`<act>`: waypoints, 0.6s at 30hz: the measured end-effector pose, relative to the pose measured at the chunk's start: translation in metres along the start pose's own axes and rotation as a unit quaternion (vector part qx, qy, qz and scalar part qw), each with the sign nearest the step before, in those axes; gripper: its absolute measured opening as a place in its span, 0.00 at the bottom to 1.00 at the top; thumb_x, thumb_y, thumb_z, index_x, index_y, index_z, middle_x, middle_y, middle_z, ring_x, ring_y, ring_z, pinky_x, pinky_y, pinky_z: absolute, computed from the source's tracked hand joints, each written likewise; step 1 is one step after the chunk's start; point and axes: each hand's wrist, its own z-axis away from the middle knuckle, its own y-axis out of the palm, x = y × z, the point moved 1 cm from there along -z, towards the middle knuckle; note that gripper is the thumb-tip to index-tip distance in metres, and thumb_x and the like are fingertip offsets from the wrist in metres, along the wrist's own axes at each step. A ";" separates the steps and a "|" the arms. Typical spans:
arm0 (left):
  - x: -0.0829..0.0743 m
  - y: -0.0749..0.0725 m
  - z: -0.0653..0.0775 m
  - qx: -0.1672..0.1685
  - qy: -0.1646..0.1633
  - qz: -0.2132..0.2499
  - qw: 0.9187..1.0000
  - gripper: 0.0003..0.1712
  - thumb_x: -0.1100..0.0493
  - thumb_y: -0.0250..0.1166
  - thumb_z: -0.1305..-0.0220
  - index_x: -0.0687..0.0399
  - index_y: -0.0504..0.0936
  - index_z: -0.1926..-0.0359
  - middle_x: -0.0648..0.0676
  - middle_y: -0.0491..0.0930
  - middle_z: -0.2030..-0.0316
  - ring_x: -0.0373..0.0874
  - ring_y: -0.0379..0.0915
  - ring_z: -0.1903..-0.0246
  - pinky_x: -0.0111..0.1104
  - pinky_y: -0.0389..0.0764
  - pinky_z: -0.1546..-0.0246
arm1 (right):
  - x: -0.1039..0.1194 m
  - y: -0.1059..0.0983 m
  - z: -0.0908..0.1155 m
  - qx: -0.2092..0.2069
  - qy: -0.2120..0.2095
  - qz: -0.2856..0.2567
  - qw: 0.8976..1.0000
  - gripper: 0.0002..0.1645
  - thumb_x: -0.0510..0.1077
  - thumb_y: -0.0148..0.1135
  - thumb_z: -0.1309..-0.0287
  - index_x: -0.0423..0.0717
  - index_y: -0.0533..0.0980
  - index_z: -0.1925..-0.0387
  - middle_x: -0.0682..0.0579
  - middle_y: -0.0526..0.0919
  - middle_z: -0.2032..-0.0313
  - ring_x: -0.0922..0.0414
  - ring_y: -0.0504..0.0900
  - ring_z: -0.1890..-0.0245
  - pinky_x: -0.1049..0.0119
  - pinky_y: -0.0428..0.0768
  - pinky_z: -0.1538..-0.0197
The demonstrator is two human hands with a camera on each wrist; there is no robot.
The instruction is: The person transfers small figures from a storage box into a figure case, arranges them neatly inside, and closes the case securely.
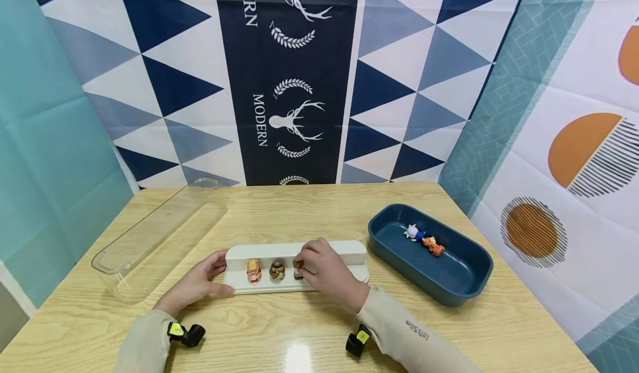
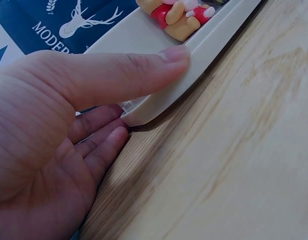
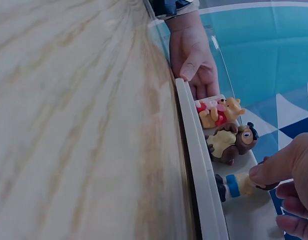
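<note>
A long white stepped stand (image 1: 353,248) lies across the middle of the table. My left hand (image 1: 198,282) grips its left end, thumb on the front edge and fingers around the side. On the stand's lower step are a yellow bear figurine (image 1: 253,272) in red, with a small pink figure at its front, and a brown owl figurine (image 1: 277,270). To the right of the owl, my right hand (image 1: 333,273) pinches a small figurine (image 3: 238,185) with a blue band and dark feet by its head. The feet are at the step's surface; its head is partly hidden by the thumb.
A dark blue tub (image 1: 419,276) stands on the right, holding a white-and-blue figurine (image 1: 413,232) and an orange figurine (image 1: 432,246). At the left lies a clear plastic cover (image 1: 165,217). Patterned cloth (image 1: 294,84) hangs behind the wooden table (image 1: 259,328).
</note>
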 end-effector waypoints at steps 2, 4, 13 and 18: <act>0.000 0.000 0.000 -0.001 -0.001 0.003 1.000 0.52 0.69 0.78 0.51 0.75 0.57 0.30 0.70 0.70 0.41 0.68 0.65 0.38 0.49 0.67 0.34 | -0.001 0.001 0.000 -0.006 -0.001 0.002 1.000 0.12 0.32 0.77 0.54 0.46 0.82 0.68 0.53 0.78 0.65 0.54 0.73 0.63 0.61 0.76 0.59; 0.000 0.000 0.000 0.001 0.002 0.002 1.000 0.52 0.69 0.78 0.51 0.75 0.57 0.30 0.70 0.70 0.41 0.67 0.65 0.38 0.48 0.68 0.34 | -0.001 0.002 0.001 -0.010 -0.003 0.006 1.000 0.13 0.33 0.77 0.54 0.47 0.81 0.68 0.52 0.78 0.63 0.53 0.72 0.62 0.60 0.76 0.58; 0.000 0.000 0.000 0.003 0.004 0.006 1.000 0.52 0.68 0.78 0.51 0.75 0.57 0.30 0.70 0.70 0.41 0.68 0.65 0.38 0.48 0.68 0.34 | -0.001 0.002 0.000 -0.017 -0.008 0.025 1.000 0.12 0.35 0.77 0.52 0.49 0.80 0.69 0.51 0.78 0.61 0.52 0.73 0.58 0.60 0.77 0.54; 0.002 0.000 -0.001 -0.001 0.000 0.005 1.000 0.52 0.67 0.78 0.52 0.73 0.59 0.30 0.69 0.70 0.41 0.68 0.64 0.37 0.44 0.68 0.34 | -0.002 0.000 -0.002 -0.025 -0.022 0.029 0.999 0.12 0.36 0.77 0.53 0.48 0.80 0.69 0.51 0.79 0.62 0.52 0.74 0.58 0.59 0.77 0.54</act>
